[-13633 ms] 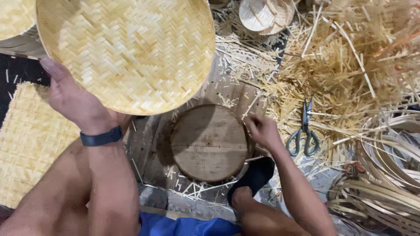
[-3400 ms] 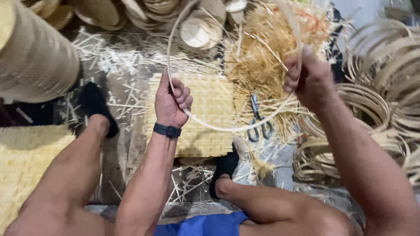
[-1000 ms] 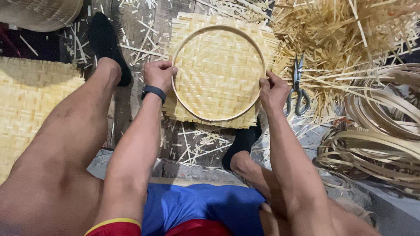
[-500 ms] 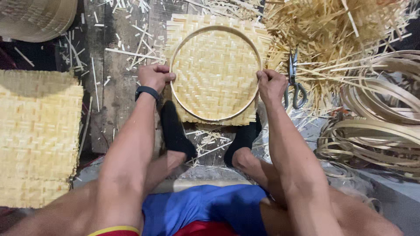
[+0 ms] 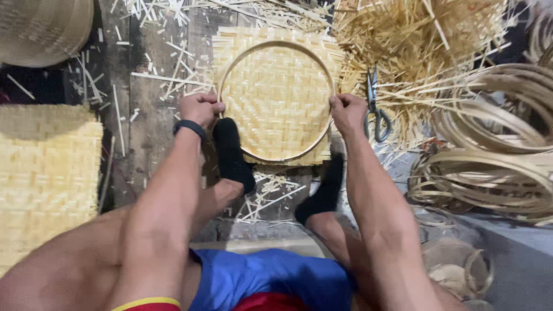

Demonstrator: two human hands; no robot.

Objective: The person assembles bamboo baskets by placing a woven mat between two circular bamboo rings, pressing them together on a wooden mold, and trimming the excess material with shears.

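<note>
A round bamboo hoop (image 5: 276, 49) lies on a square woven bamboo mat (image 5: 276, 95) on the floor in front of me. My left hand (image 5: 199, 109) grips the hoop's left side; a black band is on that wrist. My right hand (image 5: 347, 112) grips the hoop's right side. Both hands press the hoop against the mat. My two feet in black socks (image 5: 233, 155) rest on the mat's near edge.
Scissors (image 5: 375, 109) lie just right of the mat by a heap of bamboo strips (image 5: 426, 40). Coiled bamboo hoops (image 5: 495, 150) pile up at right. Another woven mat (image 5: 46, 173) lies at left, a woven basket (image 5: 43, 29) at top left.
My left foot has come in from the left and now sits on the mat's near edge beside the right foot. Both hands keep their hold on the hoop.
</note>
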